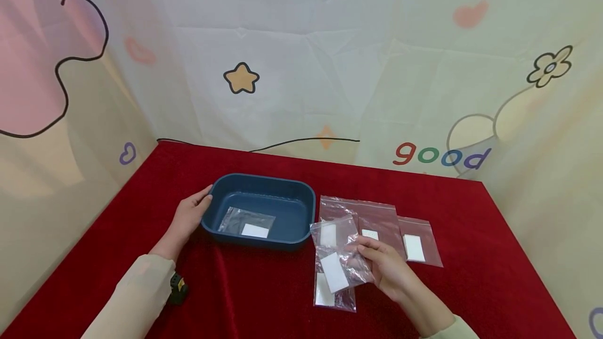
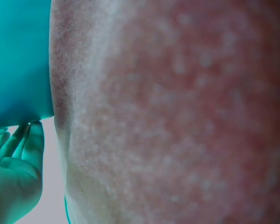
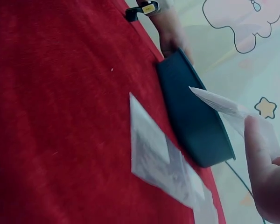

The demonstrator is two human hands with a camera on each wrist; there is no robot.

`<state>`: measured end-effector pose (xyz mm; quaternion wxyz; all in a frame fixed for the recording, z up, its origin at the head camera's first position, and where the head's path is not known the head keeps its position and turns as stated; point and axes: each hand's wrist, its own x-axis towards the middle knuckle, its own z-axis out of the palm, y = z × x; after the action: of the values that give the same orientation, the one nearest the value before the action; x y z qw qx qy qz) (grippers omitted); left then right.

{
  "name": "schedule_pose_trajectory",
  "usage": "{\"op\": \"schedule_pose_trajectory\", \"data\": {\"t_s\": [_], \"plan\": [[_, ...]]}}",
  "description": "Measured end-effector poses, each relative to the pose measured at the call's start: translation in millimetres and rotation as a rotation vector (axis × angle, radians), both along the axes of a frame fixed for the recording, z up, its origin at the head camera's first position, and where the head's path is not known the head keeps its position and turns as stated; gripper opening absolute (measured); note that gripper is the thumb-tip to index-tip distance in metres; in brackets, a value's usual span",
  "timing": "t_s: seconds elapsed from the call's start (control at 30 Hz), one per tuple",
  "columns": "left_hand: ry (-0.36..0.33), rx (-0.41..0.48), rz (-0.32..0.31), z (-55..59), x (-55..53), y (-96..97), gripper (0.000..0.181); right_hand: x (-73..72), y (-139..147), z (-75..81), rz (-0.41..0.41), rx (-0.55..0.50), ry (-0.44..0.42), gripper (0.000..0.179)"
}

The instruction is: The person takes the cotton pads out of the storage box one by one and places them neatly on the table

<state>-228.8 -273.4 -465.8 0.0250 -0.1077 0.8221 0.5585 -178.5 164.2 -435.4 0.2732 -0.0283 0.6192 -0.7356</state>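
My left hand [image 1: 190, 213] rests against the left end of a dark blue plastic bin [image 1: 308, 208], its fingers fairly straight. In the left wrist view, those fingertips [image 2: 36, 125] meet the bin wall. One clear zip bag with a white piece inside [image 1: 256, 230] lies in the bin. My right hand [image 1: 383, 266] pinches another clear zip bag [image 1: 335, 272] by its side between thumb and fingers, raised to the right of the bin. This bag also contains a white rectangle and overlaps bags lying below it.
Several more clear bags with white pieces, including one at the right [image 1: 414, 247] and one in front [image 1: 325, 292], lie on the red cloth [image 1: 264, 297]. A patterned curtain [image 1: 301, 77] hangs behind the table. A small black device [image 1: 177, 289] is at the left wrist.
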Motion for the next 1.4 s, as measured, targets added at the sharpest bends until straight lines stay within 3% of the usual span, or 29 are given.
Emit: {"op": "schedule_pose_trajectory", "data": {"t_s": [0.3,0.73,1.0,1.2,1.4], "plan": [[0.002,-0.013,0.001,0.8,0.6,0.2,0.053,9.1,17.7,-14.5,0.000,-0.006,-0.002,0.024],[0.013,0.005,-0.012,0.2,0.5,-0.2,0.054,17.2,39.5,-34.4,0.004,-0.018,-0.116,0.025],[0.006,0.006,-0.006,-0.2,0.1,0.6,0.053,18.3,52.7,-37.2,0.013,0.109,-0.110,0.025],[0.005,0.003,-0.004,1.0,-0.2,1.5,0.053,19.1,61.8,-35.4,0.037,0.304,-0.020,0.013],[0.002,-0.001,-0.005,2.5,0.5,1.5,0.053,16.9,68.9,-31.1,0.079,0.511,0.083,0.024]]}}
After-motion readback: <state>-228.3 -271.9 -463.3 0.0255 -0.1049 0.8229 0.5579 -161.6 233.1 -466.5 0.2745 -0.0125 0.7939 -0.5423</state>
